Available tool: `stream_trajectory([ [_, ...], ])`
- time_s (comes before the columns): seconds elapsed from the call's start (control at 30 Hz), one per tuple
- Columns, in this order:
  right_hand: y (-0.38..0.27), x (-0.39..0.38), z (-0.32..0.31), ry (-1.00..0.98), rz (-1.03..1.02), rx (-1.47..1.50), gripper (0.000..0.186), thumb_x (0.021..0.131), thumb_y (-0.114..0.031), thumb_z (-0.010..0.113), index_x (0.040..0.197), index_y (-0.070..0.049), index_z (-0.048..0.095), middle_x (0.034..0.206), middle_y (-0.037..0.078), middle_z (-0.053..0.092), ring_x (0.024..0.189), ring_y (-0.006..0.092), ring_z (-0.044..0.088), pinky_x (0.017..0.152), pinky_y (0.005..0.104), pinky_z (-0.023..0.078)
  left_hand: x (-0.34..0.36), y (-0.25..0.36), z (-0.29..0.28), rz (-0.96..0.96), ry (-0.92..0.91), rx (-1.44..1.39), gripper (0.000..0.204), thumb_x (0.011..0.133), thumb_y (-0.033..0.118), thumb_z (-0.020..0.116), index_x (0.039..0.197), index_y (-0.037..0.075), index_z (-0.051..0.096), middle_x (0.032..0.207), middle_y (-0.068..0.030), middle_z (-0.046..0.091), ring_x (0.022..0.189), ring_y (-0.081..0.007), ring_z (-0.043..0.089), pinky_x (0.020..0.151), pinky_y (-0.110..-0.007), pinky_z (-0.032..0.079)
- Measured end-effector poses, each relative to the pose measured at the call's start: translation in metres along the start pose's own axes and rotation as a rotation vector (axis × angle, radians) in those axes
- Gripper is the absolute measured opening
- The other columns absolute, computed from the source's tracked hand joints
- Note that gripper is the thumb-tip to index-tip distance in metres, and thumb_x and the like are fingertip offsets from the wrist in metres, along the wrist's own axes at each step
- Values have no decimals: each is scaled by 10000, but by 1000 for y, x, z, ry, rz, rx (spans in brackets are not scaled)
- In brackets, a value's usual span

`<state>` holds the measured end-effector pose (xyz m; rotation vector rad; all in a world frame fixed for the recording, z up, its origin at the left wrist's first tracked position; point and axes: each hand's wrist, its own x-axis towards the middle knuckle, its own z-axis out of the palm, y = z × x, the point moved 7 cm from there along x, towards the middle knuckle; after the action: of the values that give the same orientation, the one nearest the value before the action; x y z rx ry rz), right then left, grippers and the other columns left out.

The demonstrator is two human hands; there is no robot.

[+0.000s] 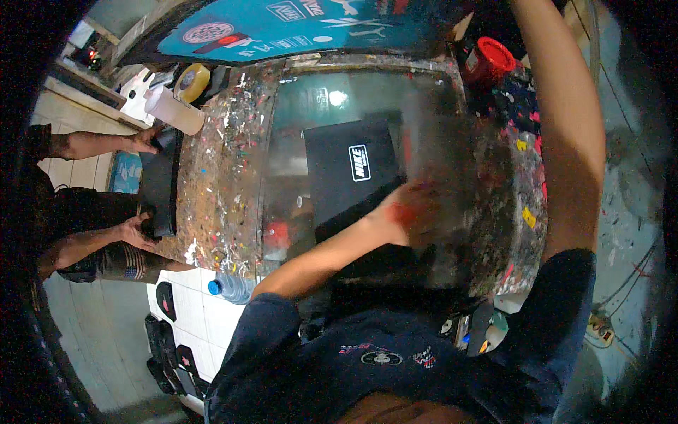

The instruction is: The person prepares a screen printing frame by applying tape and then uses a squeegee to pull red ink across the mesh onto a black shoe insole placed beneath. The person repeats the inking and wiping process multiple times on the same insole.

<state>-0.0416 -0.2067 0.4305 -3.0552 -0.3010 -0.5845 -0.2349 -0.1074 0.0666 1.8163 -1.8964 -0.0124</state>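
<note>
A black flat sheet [339, 198] with a small white printed label lies angled on the worn, glassy work plate [296, 92] in the middle. My left hand [402, 212] reaches to the right side of the sheet; motion and reddish blur smear its fingers, so their grip and contact are unclear. A blurred dark patch [459, 155] covers the plate's right part. My right arm [565, 141] stretches up past the top right edge, with the hand out of sight. Above the plate is a raised blue board [261, 35] with printed graphics.
A co-worker's hands [138, 230] grip a black piece [159, 191] at the left. A cup [173, 113], tape roll [191, 81] and red tub [491, 60] line the paint-spattered bench [219, 162]. A water bottle [233, 288] sits lower left. Cables [621, 297] hang at right.
</note>
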Motion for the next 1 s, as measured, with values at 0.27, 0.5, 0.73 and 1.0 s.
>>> stream_trajectory([
  [0.27, 7, 3, 2, 22, 42, 70, 838, 642, -604, 849, 1077, 95, 694, 1045, 242, 724, 940, 333, 691, 842, 387, 526, -114, -69, -80, -366, -154, 83, 899, 663, 443, 841, 1450, 158, 512, 1486, -289, 365, 1420, -477, 329, 1168, -577, 277],
  [0.5, 11, 8, -1, 36, 15, 54, 817, 633, -612, 855, 1018, 95, 716, 1009, 229, 730, 897, 316, 692, 811, 385, 528, -131, -99, -65, -254, -261, 158, 1289, 526, 656, 877, 1579, 168, 317, 1621, -307, 157, 1509, -503, 131, 1212, -618, 173],
  [0.73, 8, 2, 4, 51, 5, 65, 789, 627, -628, 849, 963, 75, 724, 940, 212, 729, 860, 301, 685, 775, 385, 525, -107, -105, -66, -204, -196, -51, 1299, 532, 653, 879, 1587, 161, 302, 1634, -286, 148, 1511, -491, 145, 1213, -603, 189],
  [1.0, 11, 7, -1, -28, 66, 77, 737, 633, -594, 866, 935, 61, 718, 908, 178, 723, 818, 280, 666, 732, 382, 508, -118, -125, -74, -167, -199, 83, 1298, 552, 681, 851, 1597, 169, 278, 1649, -265, 133, 1525, -455, 140, 1237, -575, 162],
])
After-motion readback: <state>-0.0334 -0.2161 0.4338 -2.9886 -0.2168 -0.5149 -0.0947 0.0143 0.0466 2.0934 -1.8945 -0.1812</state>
